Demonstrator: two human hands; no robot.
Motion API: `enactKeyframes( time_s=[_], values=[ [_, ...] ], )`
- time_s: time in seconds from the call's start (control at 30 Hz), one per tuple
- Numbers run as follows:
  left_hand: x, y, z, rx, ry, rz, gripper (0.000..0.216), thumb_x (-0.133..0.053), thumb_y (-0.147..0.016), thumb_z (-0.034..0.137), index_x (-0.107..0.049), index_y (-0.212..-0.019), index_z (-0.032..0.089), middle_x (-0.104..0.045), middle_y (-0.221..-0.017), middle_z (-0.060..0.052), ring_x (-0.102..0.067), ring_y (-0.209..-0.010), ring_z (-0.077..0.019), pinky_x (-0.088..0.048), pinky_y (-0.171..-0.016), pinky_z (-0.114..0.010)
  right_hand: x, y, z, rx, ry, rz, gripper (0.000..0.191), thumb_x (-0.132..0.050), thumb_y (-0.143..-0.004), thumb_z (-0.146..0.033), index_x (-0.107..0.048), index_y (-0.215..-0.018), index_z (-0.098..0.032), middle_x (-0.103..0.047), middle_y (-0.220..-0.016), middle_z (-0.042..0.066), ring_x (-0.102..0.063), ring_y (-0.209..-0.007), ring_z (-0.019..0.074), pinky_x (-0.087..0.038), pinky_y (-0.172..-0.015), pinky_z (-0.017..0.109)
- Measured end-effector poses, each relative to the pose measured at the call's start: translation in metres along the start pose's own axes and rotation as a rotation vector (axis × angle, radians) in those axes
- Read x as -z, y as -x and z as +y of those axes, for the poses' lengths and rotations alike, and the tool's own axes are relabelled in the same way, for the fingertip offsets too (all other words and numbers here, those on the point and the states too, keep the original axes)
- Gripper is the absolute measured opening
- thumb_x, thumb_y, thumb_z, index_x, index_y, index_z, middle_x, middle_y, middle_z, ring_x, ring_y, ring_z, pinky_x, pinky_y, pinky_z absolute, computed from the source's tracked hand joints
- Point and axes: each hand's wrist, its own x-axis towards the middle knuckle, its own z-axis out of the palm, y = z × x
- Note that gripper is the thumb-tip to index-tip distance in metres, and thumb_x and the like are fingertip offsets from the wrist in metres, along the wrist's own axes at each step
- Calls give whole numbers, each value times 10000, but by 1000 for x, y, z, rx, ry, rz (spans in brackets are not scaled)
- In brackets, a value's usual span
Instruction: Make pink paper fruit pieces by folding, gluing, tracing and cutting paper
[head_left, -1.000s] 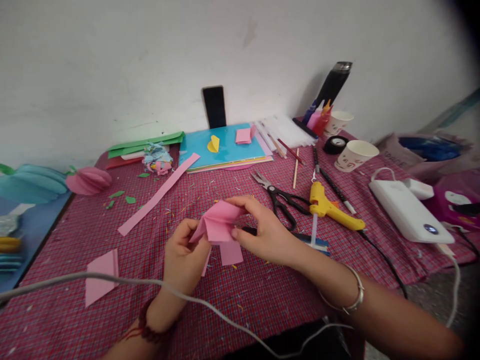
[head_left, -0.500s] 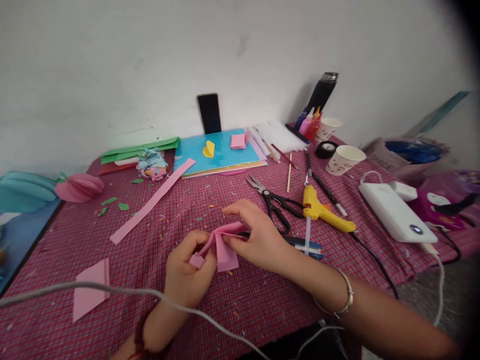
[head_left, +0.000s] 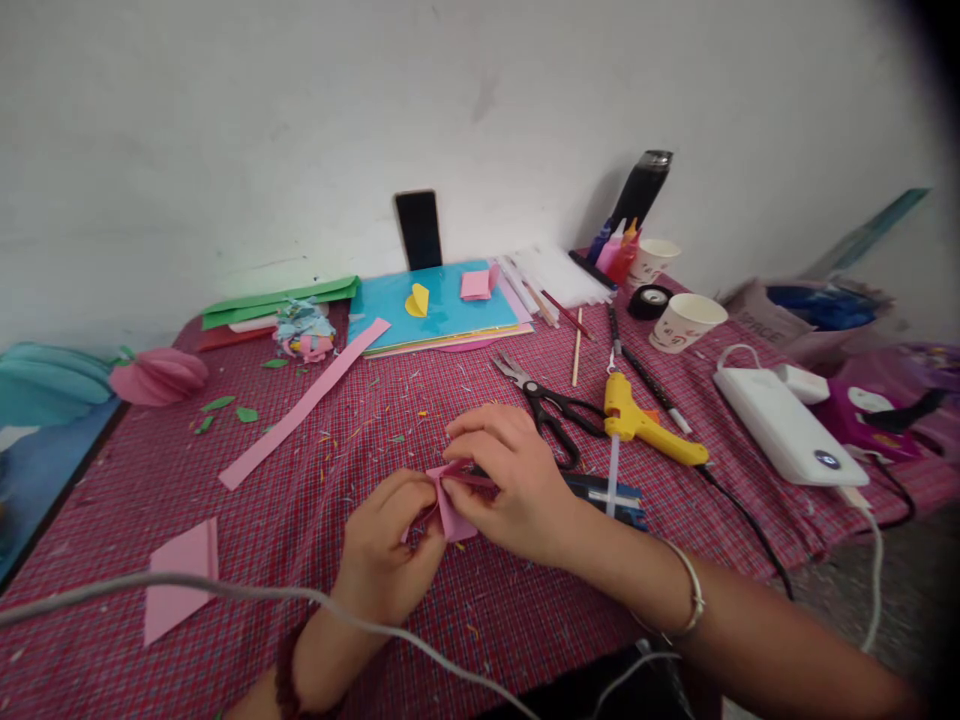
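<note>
A small folded pink paper piece (head_left: pixel 452 503) lies low over the red checked tablecloth (head_left: pixel 315 470), pinched from both sides. My left hand (head_left: pixel 390 555) grips its left part with curled fingers. My right hand (head_left: pixel 506 480) presses and pinches its right part, covering most of it. A long pink paper strip (head_left: pixel 304 403) lies to the upper left, and a folded pink paper triangle (head_left: pixel 180 580) sits near the left front edge.
Black scissors (head_left: pixel 547 405) and a yellow glue gun (head_left: pixel 645 425) lie right of my hands. Coloured paper sheets (head_left: pixel 439 305), a phone (head_left: pixel 418 230), paper cups (head_left: pixel 682 322), a white power bank (head_left: pixel 776 425) and paper flowers (head_left: pixel 157 372) ring the table. A grey cable (head_left: pixel 225 590) crosses the front.
The pink paper, held up and fanned open a second ago, has been pressed down and folded small between both hands. The view has shifted slightly.
</note>
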Motion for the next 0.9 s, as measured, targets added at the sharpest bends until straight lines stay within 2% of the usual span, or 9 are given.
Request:
enactKeyframes(
  time_s=[0.1, 0.2, 0.33, 0.47, 0.63, 0.77, 0.9],
  values=[
    [0, 1, -1, -11, 16, 19, 209, -537, -713, -28, -563, -765, 173, -630, -797, -35, -618, -733, -135, -492, -643, -230, -1, 0, 0, -29, -5, -12, 229, -625, -749, -131, -600, -972, -177, -634, -1040, 63, -565, -998, 202, -407, -872, 360],
    [0, 3, 0, 42, 82, 8, 192, -564, -732, -8, -579, -779, 177, -632, -799, -23, -616, -708, -124, -489, -632, -227, -2, 0, 0, -63, -4, -10, 348, -618, -732, -115, -581, -1075, -164, -624, -1070, 76, -559, -1021, 204, -406, -891, 356],
    [-1, 4, 3, 196, 278, 4, 178, -585, -751, 28, -600, -805, 196, -627, -767, 13, -600, -667, -109, -478, -603, -215, -2, 0, 1, -101, -1, -16, 477, -592, -725, -98, -527, -1195, -150, -624, -1081, 92, -554, -1018, 222, -411, -885, 370],
    [-2, 3, 3, 409, 406, 67, 125, -629, -744, 85, -626, -770, 208, -620, -677, 44, -563, -603, -95, -455, -557, -191, -2, 1, 2, -118, 1, -26, 559, -565, -725, -97, -469, -1271, -163, -616, -1099, 104, -550, -1019, 241, -413, -886, 395],
    [-5, 7, -5, 637, 567, 131, 91, -690, -723, 156, -610, -699, 193, -568, -604, 58, -489, -540, -77, -404, -518, -179, -2, 2, 3, -148, -8, -50, 590, -583, -722, -101, -450, -1291, -177, -612, -1086, 105, -552, -1006, 246, -420, -870, 404],
    [-8, 7, -9, 752, 845, 215, 150, -752, -658, 176, -610, -705, 186, -548, -584, 65, -463, -489, -64, -385, -470, -169, -1, 2, 2, -202, -34, -59, 588, -617, -738, -135, -443, -1299, -179, -605, -1113, 106, -550, -1019, 245, -428, -889, 411],
    [-9, 1, -7, 867, 1093, 279, 223, -814, -586, 214, -615, -682, 181, -561, -608, 55, -487, -484, -62, -433, -467, -173, 0, 1, 3, -238, -70, -53, 571, -650, -767, -202, -443, -1298, -175, -604, -1118, 105, -554, -1029, 237, -431, -908, 412]
  ],
)
